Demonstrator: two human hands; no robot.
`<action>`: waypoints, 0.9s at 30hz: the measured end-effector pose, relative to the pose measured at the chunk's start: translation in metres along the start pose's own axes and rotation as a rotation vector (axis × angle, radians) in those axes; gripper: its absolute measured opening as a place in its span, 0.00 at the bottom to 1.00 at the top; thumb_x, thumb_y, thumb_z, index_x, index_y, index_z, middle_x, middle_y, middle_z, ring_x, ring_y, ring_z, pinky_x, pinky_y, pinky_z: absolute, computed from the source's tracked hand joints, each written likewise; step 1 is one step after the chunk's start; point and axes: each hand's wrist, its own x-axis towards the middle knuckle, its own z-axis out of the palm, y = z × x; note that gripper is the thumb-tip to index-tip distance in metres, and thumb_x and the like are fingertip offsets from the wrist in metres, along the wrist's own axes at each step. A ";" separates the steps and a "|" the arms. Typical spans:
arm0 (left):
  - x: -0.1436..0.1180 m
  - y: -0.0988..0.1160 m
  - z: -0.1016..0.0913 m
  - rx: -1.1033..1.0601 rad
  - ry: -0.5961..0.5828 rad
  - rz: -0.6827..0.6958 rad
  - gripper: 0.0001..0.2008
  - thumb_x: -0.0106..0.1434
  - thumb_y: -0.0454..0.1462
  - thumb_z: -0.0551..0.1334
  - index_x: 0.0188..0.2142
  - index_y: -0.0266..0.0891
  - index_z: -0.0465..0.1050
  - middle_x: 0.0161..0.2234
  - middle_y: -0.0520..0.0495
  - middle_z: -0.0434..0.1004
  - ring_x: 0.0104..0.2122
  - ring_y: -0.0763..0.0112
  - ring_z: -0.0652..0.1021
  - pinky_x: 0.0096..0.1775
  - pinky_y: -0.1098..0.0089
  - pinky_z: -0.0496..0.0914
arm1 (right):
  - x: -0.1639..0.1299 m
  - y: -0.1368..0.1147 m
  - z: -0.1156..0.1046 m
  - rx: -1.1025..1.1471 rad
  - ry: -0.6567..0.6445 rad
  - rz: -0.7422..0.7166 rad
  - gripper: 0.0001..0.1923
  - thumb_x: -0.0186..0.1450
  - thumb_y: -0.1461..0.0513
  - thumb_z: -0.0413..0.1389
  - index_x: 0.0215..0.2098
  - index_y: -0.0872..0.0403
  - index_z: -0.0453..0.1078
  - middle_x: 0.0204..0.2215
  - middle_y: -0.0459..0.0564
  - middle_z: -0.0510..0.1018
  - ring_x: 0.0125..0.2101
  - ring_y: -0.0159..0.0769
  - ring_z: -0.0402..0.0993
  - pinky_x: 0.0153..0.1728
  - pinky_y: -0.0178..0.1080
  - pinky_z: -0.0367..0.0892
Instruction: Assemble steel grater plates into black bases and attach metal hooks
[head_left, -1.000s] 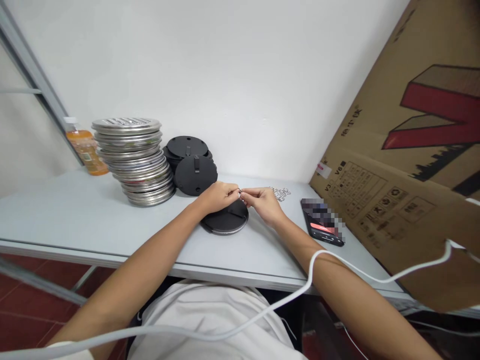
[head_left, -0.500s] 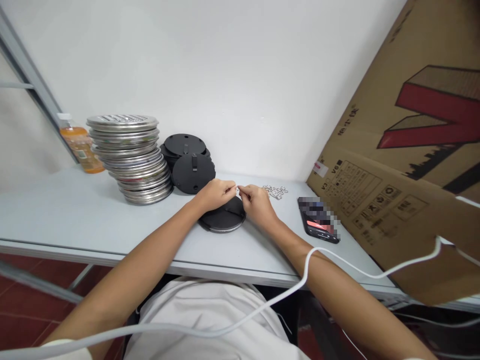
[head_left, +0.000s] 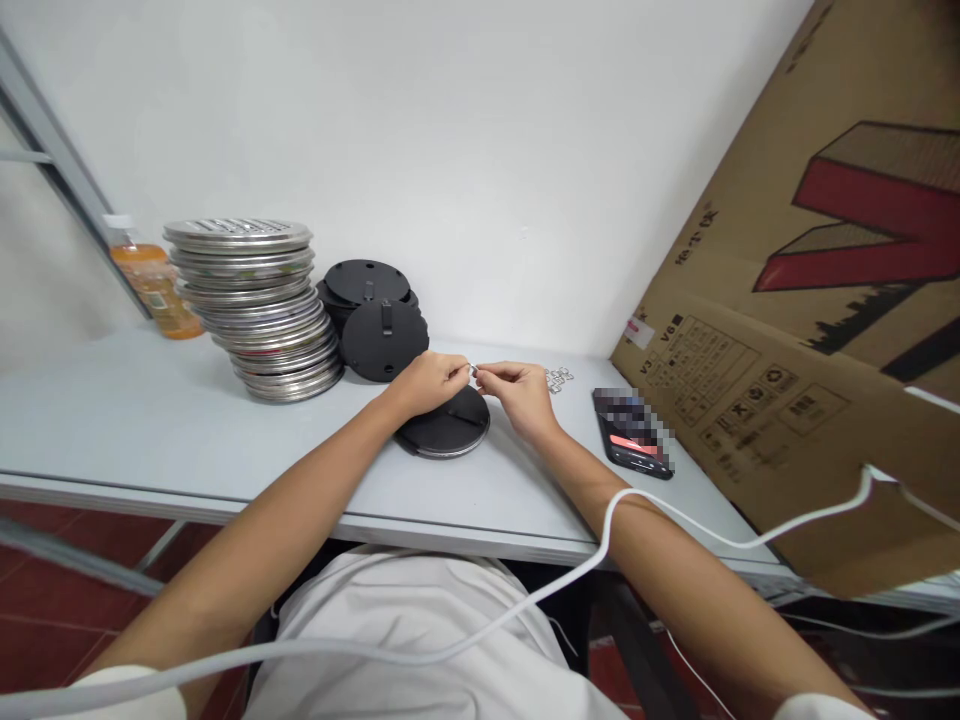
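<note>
both hands, left hand [head_left: 427, 383] and right hand [head_left: 517, 395], pinching a small metal clip [head_left: 472, 371] above black disc [head_left: 446, 432], bare grey table [head_left: 112, 420] left of disc, cardboard box [head_left: 810, 330] crowding right, white wall behind

Your left hand [head_left: 429, 382] and right hand [head_left: 517, 398] meet over a tiny silvery piece [head_left: 472, 371], too small for you to tell its shape or who grips it. Your hands cover the far part of the flat black round disc [head_left: 446, 432] beneath them. The small heap of shiny metal bits [head_left: 559, 378] just right of your hands is too fine to make out singly. The dark phone's [head_left: 631, 432] screen is blurred out. The big brown cardboard box [head_left: 810, 330] runs off the right and top edges, and the orange drink bottle [head_left: 154, 288] at far left stands partly behind the stack of silver metal plates [head_left: 259, 305].
</note>
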 end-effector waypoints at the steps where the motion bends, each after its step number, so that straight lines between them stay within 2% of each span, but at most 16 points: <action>1: 0.000 0.000 0.000 0.000 -0.002 0.004 0.14 0.64 0.36 0.53 0.21 0.39 0.58 0.18 0.56 0.58 0.20 0.76 0.60 0.27 0.69 0.53 | 0.001 0.001 0.000 0.032 0.014 0.029 0.13 0.49 0.57 0.69 0.29 0.57 0.81 0.27 0.51 0.83 0.25 0.34 0.75 0.33 0.40 0.74; 7: 0.000 0.000 0.001 -0.001 -0.004 0.027 0.16 0.65 0.37 0.53 0.21 0.39 0.54 0.18 0.56 0.54 0.20 0.76 0.59 0.27 0.69 0.52 | 0.004 0.005 -0.002 0.164 0.073 0.136 0.11 0.42 0.61 0.71 0.23 0.57 0.78 0.22 0.47 0.78 0.22 0.29 0.69 0.29 0.37 0.68; 12: 0.000 0.000 0.002 0.006 -0.009 0.039 0.15 0.63 0.36 0.54 0.21 0.39 0.54 0.17 0.56 0.54 0.20 0.76 0.59 0.27 0.69 0.53 | 0.002 0.004 -0.003 0.044 0.038 0.050 0.10 0.45 0.60 0.70 0.23 0.57 0.78 0.19 0.46 0.76 0.19 0.28 0.64 0.24 0.35 0.62; 19: -0.001 0.003 0.000 0.019 -0.001 0.028 0.16 0.65 0.37 0.53 0.20 0.39 0.54 0.17 0.56 0.55 0.20 0.75 0.59 0.27 0.69 0.52 | -0.002 -0.001 -0.001 -0.116 0.050 -0.088 0.08 0.50 0.59 0.66 0.22 0.57 0.78 0.22 0.49 0.79 0.22 0.31 0.70 0.27 0.36 0.65; 27: -0.002 0.006 0.002 0.194 0.012 0.040 0.16 0.66 0.36 0.53 0.21 0.39 0.63 0.17 0.53 0.62 0.20 0.73 0.62 0.28 0.68 0.52 | -0.002 0.001 0.000 -0.191 0.077 -0.149 0.08 0.51 0.61 0.63 0.20 0.58 0.76 0.18 0.47 0.76 0.20 0.30 0.67 0.24 0.34 0.62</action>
